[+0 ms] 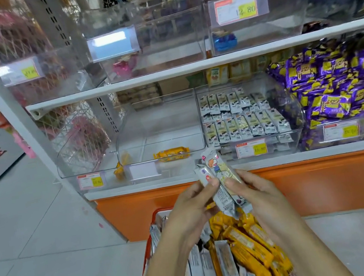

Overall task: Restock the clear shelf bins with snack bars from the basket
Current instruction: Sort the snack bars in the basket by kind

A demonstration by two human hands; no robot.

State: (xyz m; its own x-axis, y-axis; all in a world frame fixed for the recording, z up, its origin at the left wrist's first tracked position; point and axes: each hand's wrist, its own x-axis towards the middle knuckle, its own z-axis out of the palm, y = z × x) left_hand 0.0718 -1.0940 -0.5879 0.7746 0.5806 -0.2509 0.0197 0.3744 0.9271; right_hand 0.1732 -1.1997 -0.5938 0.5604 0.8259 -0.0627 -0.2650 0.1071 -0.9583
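Above the basket [146, 248], left hand [188, 212] and right hand [260, 197] pinch white bars [216, 170] — grips tight.

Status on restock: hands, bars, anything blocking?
Left hand and right hand both pinch white bars above the basket. White-bar bin mostly stocked; bin beside it nearly empty. Path to bins unobstructed.

Middle bin [162, 126] mostly bare (one yellow bar [171, 154]); neighbouring bin [296, 119] packed full.
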